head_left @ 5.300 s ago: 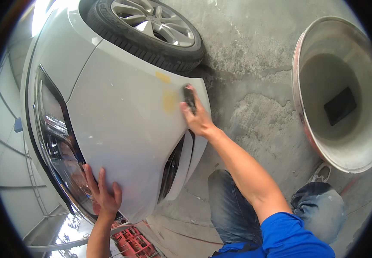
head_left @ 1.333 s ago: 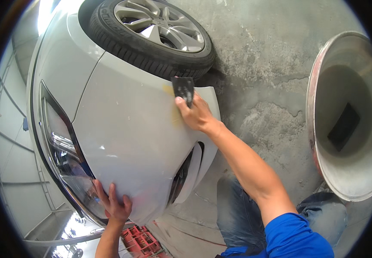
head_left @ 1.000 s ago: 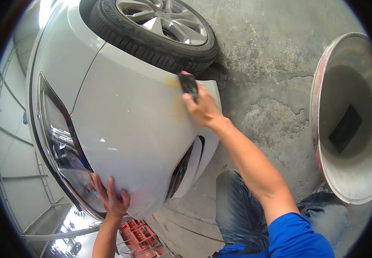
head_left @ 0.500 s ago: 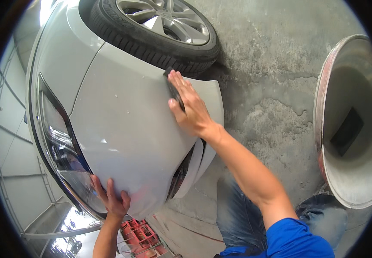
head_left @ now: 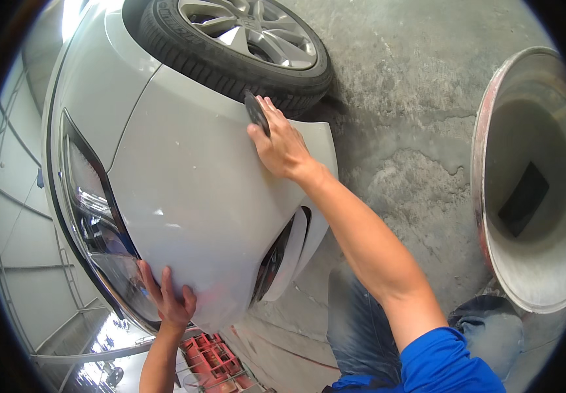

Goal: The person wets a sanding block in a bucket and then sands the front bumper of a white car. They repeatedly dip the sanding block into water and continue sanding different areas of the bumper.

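Note:
A pale grey car bumper (head_left: 191, 160) fills the middle of the view, dull and marked with small light spots. Against its upper edge, close to the tyre (head_left: 230, 73), my right hand (head_left: 284, 147) presses a black piece of sandpaper (head_left: 255, 112) with fingers extended over it. The sheet's underside is hidden. Lower left, my left hand (head_left: 173, 302) rests with fingers spread, holding nothing, where the bumper meets the headlight (head_left: 99, 216). A dark fog-lamp opening (head_left: 275, 257) lies below my right forearm.
At the right stands a large round bucket (head_left: 482, 157) of cloudy water, with a black rectangular sheet (head_left: 524, 198) inside. Rough concrete floor (head_left: 401, 85) lies between bucket and car. A red metal rack (head_left: 214, 359) sits beyond the bumper's lower end. My jeans-covered knees are at the bottom.
My right hand has slid the sandpaper slightly up and left along the bumper, toward the wheel-arch edge. My left hand remains in nearly the same place.

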A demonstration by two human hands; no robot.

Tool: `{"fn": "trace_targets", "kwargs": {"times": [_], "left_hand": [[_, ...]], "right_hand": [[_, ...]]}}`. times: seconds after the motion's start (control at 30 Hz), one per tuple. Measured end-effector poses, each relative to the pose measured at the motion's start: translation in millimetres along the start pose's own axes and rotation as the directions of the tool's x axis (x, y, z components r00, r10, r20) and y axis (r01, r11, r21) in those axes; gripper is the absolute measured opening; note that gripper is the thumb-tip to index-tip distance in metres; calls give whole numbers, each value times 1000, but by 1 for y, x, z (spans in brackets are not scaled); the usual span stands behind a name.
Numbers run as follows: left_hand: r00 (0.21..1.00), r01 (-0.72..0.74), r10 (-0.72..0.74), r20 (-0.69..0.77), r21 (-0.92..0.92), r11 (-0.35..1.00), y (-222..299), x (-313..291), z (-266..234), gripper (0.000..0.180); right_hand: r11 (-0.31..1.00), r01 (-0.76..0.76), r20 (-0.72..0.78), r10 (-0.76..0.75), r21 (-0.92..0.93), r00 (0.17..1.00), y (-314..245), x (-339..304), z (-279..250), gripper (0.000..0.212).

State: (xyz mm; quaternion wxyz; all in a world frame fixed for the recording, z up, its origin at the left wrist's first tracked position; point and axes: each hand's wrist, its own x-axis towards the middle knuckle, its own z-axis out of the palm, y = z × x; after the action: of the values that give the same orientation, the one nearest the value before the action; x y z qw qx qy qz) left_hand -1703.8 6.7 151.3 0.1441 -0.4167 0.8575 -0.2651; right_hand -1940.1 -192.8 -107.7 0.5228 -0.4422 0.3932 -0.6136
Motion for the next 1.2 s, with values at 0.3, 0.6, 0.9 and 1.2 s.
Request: {"fn": "trace_targets", "kwargs": {"times": [0.3,0.6,0.9,1.2], "left_hand": [[1000,-2,2,2,12,1000,-2,-5,-2,62],[1000,7,-7,5,32,999,-3,-4,-3,63],[1000,11,-11,7,16,1000,-3,-7,-3,64],[1000,5,-5,-5,0,1000,-2,-6,-3,60]], "right_hand": [[970,209,-16,-213,-125,977,0,-31,18,67],[998,36,-116,-29,54,993,28,-47,10,66],[983,181,-138,-178,9,974,28,-54,17,59],[994,80,-204,-94,-75,974,38,-67,23,63]]}}
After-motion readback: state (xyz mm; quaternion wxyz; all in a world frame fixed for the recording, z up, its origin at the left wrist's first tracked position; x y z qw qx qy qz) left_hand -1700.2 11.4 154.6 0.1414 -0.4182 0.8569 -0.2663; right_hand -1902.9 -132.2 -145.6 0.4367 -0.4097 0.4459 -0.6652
